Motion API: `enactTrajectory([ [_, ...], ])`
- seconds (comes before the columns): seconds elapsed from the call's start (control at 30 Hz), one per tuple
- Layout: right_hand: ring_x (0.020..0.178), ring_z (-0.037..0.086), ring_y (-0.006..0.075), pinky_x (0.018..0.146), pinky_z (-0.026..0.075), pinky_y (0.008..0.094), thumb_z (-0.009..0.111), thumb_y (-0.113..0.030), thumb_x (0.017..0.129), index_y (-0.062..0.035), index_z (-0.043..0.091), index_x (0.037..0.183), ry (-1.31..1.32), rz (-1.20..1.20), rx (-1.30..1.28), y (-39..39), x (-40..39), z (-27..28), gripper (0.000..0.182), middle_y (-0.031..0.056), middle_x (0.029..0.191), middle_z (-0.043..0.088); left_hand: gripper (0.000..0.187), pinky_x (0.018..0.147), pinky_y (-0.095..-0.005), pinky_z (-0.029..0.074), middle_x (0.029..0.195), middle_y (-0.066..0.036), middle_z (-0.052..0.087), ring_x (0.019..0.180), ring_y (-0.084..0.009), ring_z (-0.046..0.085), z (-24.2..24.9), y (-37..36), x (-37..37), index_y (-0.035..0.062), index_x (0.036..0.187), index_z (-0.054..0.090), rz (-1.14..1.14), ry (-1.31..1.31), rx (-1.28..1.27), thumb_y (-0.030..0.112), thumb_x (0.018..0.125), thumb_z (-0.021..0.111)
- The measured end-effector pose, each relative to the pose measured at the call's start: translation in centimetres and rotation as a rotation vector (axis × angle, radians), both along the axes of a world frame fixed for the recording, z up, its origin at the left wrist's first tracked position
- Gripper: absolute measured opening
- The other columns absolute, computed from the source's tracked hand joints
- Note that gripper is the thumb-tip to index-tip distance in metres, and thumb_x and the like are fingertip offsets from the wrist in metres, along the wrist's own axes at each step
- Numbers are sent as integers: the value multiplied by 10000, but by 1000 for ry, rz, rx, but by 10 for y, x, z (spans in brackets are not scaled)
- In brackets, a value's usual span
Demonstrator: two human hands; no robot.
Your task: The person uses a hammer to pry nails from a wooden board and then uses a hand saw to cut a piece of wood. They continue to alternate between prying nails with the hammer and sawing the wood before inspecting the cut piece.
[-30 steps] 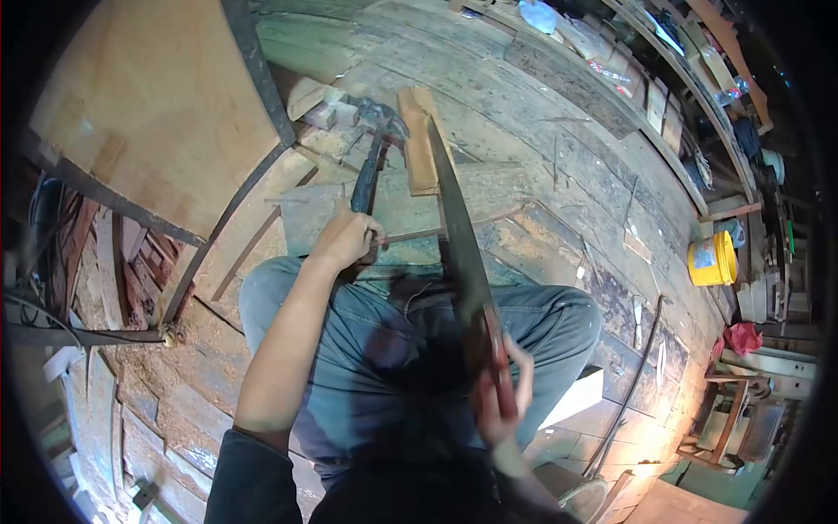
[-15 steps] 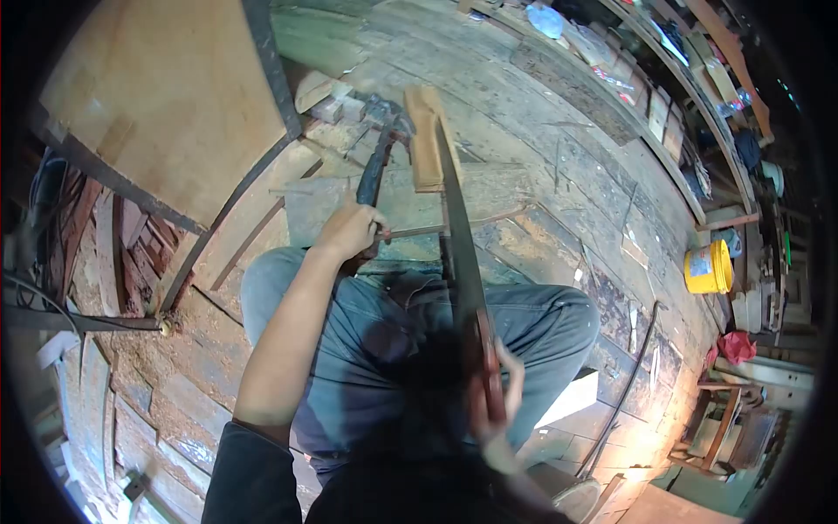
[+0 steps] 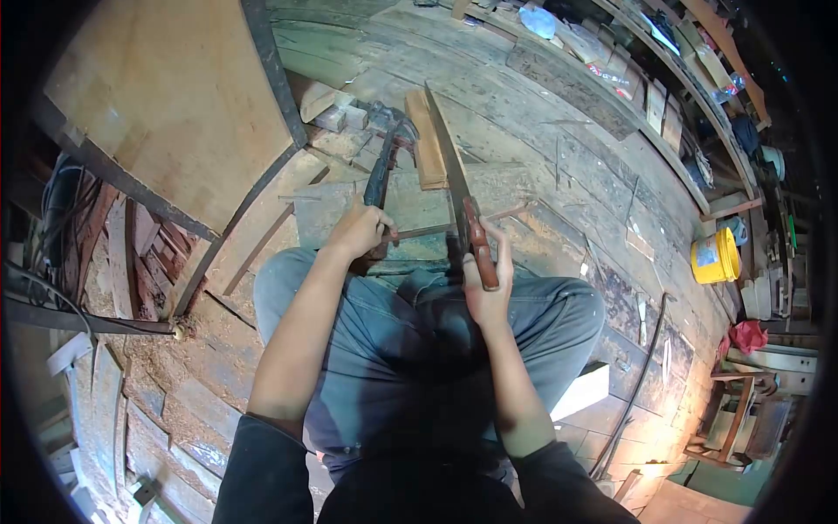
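My right hand [image 3: 489,284] is closed around the red-brown handle of a handsaw [image 3: 449,153], its long blade pointing away from me. My left hand [image 3: 356,231] is closed on the near end of a thin wooden strip [image 3: 428,231]. This strip extends rightward, and the saw crosses it between my knees. A dark hammer [image 3: 377,170] lies just beyond my left hand, which hides the handle's end. Beside the blade is a pale wooden block [image 3: 425,144]. A flat board [image 3: 332,214] lies beneath these things.
A large panel with a dark frame [image 3: 166,113] stands at the left, near wood offcuts [image 3: 144,253]. Small wood blocks [image 3: 336,118] lie beyond the hammer. To the right are a yellow bucket [image 3: 714,256] and a long dark bar [image 3: 642,375]. Shelving [image 3: 681,96] holds assorted items.
My right hand has pushed the saw forward, away from my body, so its handle is now near the strip. My left hand stays on the strip.
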State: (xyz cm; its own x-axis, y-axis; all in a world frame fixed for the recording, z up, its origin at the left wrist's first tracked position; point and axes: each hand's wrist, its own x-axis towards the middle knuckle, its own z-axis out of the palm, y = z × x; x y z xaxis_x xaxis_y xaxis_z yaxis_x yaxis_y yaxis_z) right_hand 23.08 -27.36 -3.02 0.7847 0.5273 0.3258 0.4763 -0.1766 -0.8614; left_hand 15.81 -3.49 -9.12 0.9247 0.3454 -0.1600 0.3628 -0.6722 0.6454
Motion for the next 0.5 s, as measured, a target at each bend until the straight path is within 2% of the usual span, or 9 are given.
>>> enactTrajectory([
  [0.1, 1111, 596, 276, 978, 438, 344, 568, 23, 852, 18, 508, 1290, 225, -63, -19, -35, -19, -13, 442, 188, 1199, 590, 302, 889, -407, 489, 814, -171, 672, 957, -370, 619, -1, 1, 3, 186, 930, 786, 5, -26, -20, -5, 802, 592],
  [0.2, 1191, 546, 276, 1049, 392, 379, 565, -24, 891, 74, 490, 1308, 269, -72, -52, -97, -86, 23, 435, 187, 1279, 550, 293, 898, -411, 486, 825, -179, 673, 972, -385, 614, -15, 4, 4, 186, 929, 785, 0, -50, -15, -1, 817, 589],
  [0.23, 1163, 547, 247, 1008, 418, 363, 578, -57, 889, 79, 470, 1316, 28, -35, -111, -117, -101, 30, 461, 202, 1298, 533, 290, 907, -414, 485, 834, -189, 672, 979, -392, 611, -24, 5, 3, 186, 929, 784, -18, -85, 21, 1, 823, 588],
  [0.27, 1094, 559, 214, 949, 450, 341, 593, -62, 872, 70, 447, 1326, 270, -99, -19, -128, -121, 46, 494, 207, 1249, 548, 290, 907, -414, 485, 834, -189, 672, 979, -392, 611, -17, 2, 1, 186, 929, 784, -11, -74, 9, 1, 823, 588],
  [0.33, 876, 582, 140, 765, 486, 273, 595, -44, 865, 45, 434, 1334, 245, -144, -33, -150, -129, 40, 504, 175, 1160, 569, 292, 916, -418, 488, 852, -203, 675, 1014, -405, 602, 3, -5, 1, 190, 928, 783, 69, -28, -12, 1, 816, 591],
  [0.37, 876, 582, 140, 765, 486, 273, 595, -44, 865, 45, 434, 1334, 248, -155, -35, -144, -124, 42, 504, 175, 1160, 569, 301, 936, -421, 488, 862, -207, 678, 1039, -407, 596, 10, -4, 3, 197, 929, 784, 46, 59, -58, -2, 811, 592],
  [0.43, 712, 535, 71, 608, 445, 217, 580, -19, 864, 19, 441, 1336, 471, -126, 106, -110, -92, 51, 493, 141, 1097, 569, 302, 949, -418, 486, 861, -204, 681, 1056, -407, 589, 6, -4, 3, 197, 928, 784, 48, 54, -37, -4, 806, 594],
  [0.47, 596, 476, 32, 514, 380, 193, 562, 9, 874, -14, 447, 1346, 660, -137, 201, -93, -76, 42, 487, 107, 1036, 587, 303, 962, -414, 485, 859, -202, 684, 1073, -408, 582, 4, -3, 3, 196, 927, 783, 61, 51, -20, -5, 801, 596],
  [0.5, 564, 472, 39, 510, 386, 196, 540, 36, 888, -26, 467, 1329, 491, -111, 170, -75, -47, 16, 451, 76, 951, 597, 303, 962, -414, 485, 859, -202, 684, 1073, -408, 582, 2, -2, 3, 196, 927, 783, 57, 47, -14, -5, 801, 596],
])
